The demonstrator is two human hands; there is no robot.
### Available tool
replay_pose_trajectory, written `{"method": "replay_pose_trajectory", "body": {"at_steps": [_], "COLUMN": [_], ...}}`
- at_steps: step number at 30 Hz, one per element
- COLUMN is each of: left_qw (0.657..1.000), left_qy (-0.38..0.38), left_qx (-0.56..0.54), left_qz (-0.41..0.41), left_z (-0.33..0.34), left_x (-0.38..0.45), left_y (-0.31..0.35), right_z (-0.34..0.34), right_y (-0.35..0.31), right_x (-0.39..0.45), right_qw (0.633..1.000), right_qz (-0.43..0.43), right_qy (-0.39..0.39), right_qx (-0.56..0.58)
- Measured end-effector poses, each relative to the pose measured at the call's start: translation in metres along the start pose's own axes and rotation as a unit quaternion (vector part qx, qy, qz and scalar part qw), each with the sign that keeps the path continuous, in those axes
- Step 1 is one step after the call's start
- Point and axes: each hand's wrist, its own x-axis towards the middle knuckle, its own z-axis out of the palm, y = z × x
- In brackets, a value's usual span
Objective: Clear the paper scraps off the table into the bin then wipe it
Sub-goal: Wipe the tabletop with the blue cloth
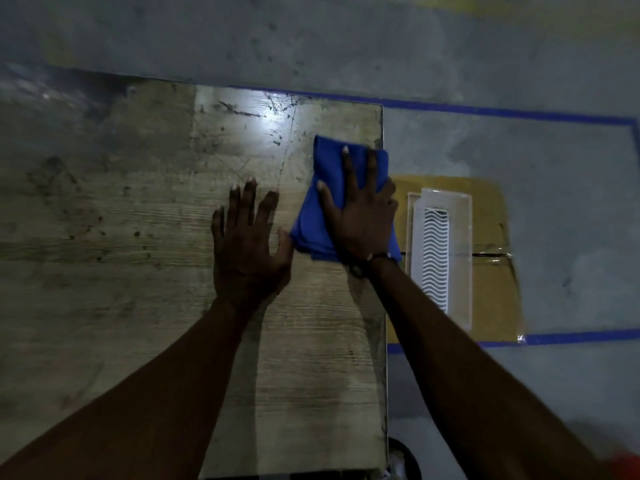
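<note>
Two bare forearms reaching up from the near edge of the frame over the tabletop (104,209). Right hand (360,220) flat on a folded blue cloth (325,188), fingers straight and spread, palm pressing down; nothing curled round the fabric, so an open, pressing grip rather than a pinch. Dark band at the right wrist. Cloth lying at the right edge of the tabletop, toward the far right corner, its near right corner seeming to overhang the edge slightly. Left hand (247,242) just left of the cloth, also flat with fingers spread and straight, resting on bare wood, thumb tip near the cloth's left fold (touching or not, cannot tell). Holding nothing.

Tabletop surface wood-grained, scuffed and stained, with a bright glare patch toward the far edge. No paper scraps to be made out on the visible surface.

Beyond the right edge, on the grey floor (554,168): a flattened brown cardboard sheet (491,271), and on it a white plastic panel (438,258) with a wavy slotted grille. Blue tape lines (571,337) marking out a rectangle on the floor around the cardboard. Near the near right corner of the tabletop, a dark round rim (410,459) partly in view (possibly the bin, too cut off to tell).
</note>
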Motion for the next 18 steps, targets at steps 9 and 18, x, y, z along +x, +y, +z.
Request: {"method": "replay_pose_trajectory", "body": {"at_steps": [9,18], "left_qw": [1.000,1.000], "left_qy": [-0.003,0.000], "left_qx": [-0.010,0.001], "left_qz": [-0.005,0.029], "left_z": [-0.002,-0.001], "left_x": [0.000,0.014], "left_y": [-0.001,-0.010], "right_z": [-0.001,0.003], "right_y": [0.001,-0.011], "right_x": [-0.037,0.084], "right_qw": [1.000,0.999], "right_qz": [0.020,0.036], "right_qy": [-0.003,-0.030], "right_qx": [-0.004,-0.006]}}
